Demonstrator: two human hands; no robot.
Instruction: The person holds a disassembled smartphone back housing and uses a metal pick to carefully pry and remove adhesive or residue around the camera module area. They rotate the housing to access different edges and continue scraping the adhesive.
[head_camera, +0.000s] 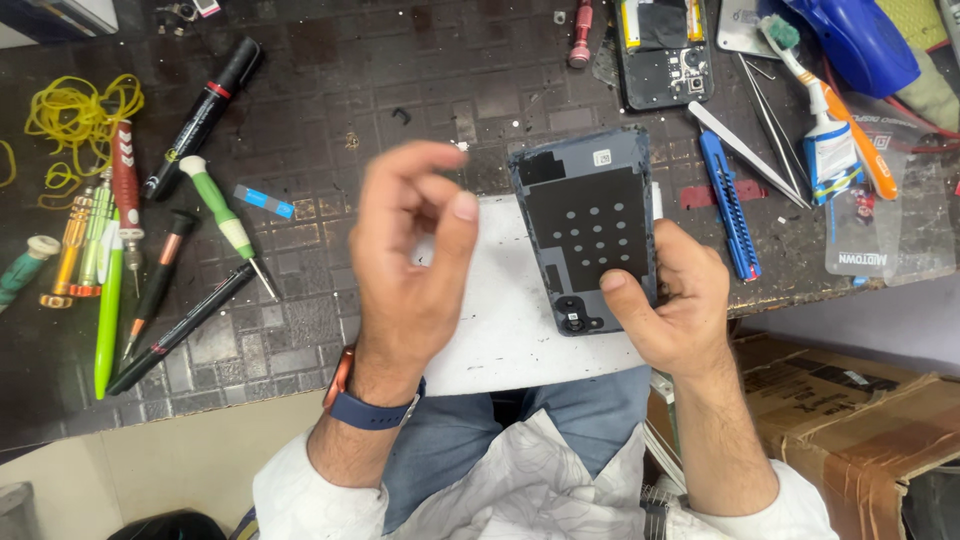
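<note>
My right hand (675, 310) holds a dark phone back cover (588, 225) by its lower right edge, inner side up, with a black sheet dotted with round holes on it. My left hand (410, 270) hovers just left of the cover, above a white sheet (510, 320). Its thumb and forefinger are pinched together; whether anything is between them cannot be seen. A watch with a blue strap (365, 405) sits on that wrist.
Screwdrivers and pens (160, 270) lie at the left, with a black marker (200, 118) and yellow rubber bands (78, 105). An opened phone (665, 50), tweezers (745, 150), a blue cutter (728, 205), a toothbrush (830, 100) and a glue tube (830, 150) lie at the back right. A cardboard box (850, 420) stands low right.
</note>
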